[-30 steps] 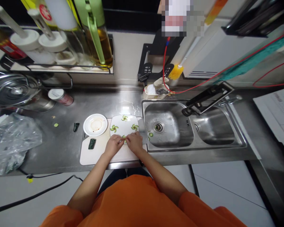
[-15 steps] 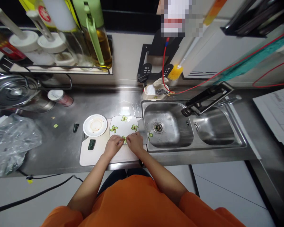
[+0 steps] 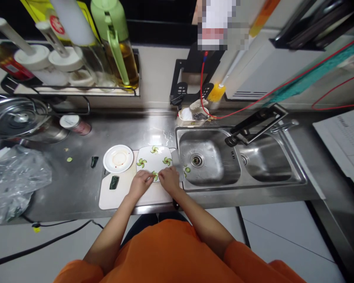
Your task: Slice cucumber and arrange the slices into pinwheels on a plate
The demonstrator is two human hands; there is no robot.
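On a square white plate (image 3: 147, 154), thin green cucumber slices lie in pinwheel shapes: one at the far side (image 3: 155, 149), one at the left (image 3: 141, 162), one at the right (image 3: 166, 161). My left hand (image 3: 141, 184) and my right hand (image 3: 169, 181) meet at the near edge, fingertips pinched at the near cucumber slices (image 3: 155, 175). Fingers partly hide what each pinches. The plate rests on a white cutting board (image 3: 120, 199). A dark green cucumber piece (image 3: 114, 182) lies on the board. Right of the plate shows a knife blade (image 3: 178, 163), partly covered.
A round white plate (image 3: 118, 158) with reddish residue overlaps the board's far left. Cucumber slices (image 3: 187, 169) lie by the double sink (image 3: 212, 157). Another dark green piece (image 3: 94, 161), a plastic bag (image 3: 20, 177), a lidded pot (image 3: 20, 118) and a can (image 3: 75, 124) stand left.
The view has shifted slightly, so everything sits a little lower. Both hands stay at the near pinwheel, with only small finger movement.
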